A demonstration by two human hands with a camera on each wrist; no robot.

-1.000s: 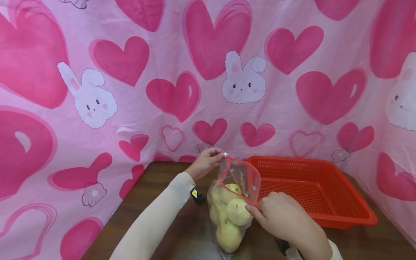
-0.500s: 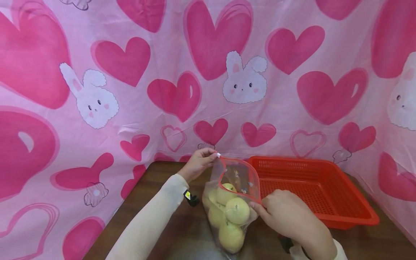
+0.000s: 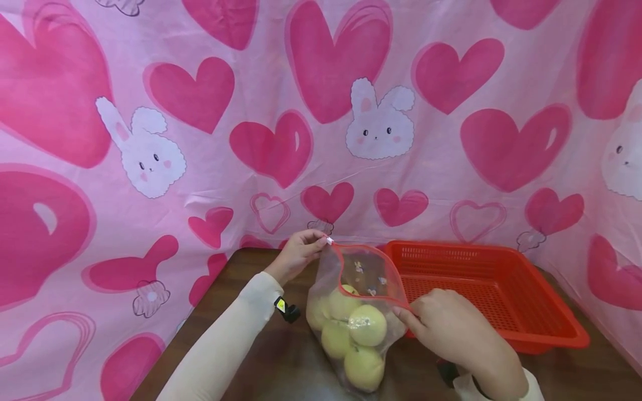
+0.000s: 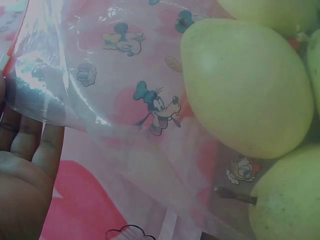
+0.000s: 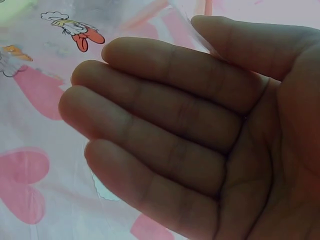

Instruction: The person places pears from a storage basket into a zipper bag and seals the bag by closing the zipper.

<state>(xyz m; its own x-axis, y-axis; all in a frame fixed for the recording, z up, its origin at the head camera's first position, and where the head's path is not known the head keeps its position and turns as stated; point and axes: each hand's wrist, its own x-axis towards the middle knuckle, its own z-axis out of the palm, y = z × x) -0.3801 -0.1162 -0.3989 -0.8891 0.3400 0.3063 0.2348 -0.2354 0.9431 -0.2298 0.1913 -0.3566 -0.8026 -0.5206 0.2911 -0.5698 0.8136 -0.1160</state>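
Note:
A clear zip bag with a red zip edge and small cartoon prints stands between my hands. Several yellow-green pears fill its lower part, one showing its stem in the left wrist view. My left hand pinches the top left corner by the white zip slider. At the opposite corner my right hand pinches the red edge between thumb and fingers. The bag's mouth gapes between them. In the right wrist view, the right hand's fingers lie side by side, with the thumb against the plastic edge.
A red plastic basket with a perforated base stands on the right, close behind the right hand. The dark wooden table lies under everything. A pink cloth with hearts and rabbits hangs behind and at both sides.
My left hand has moved left with the slider corner, and my right hand slightly right and up. The bag's top is spread wider, and the pears have shifted a little inside.

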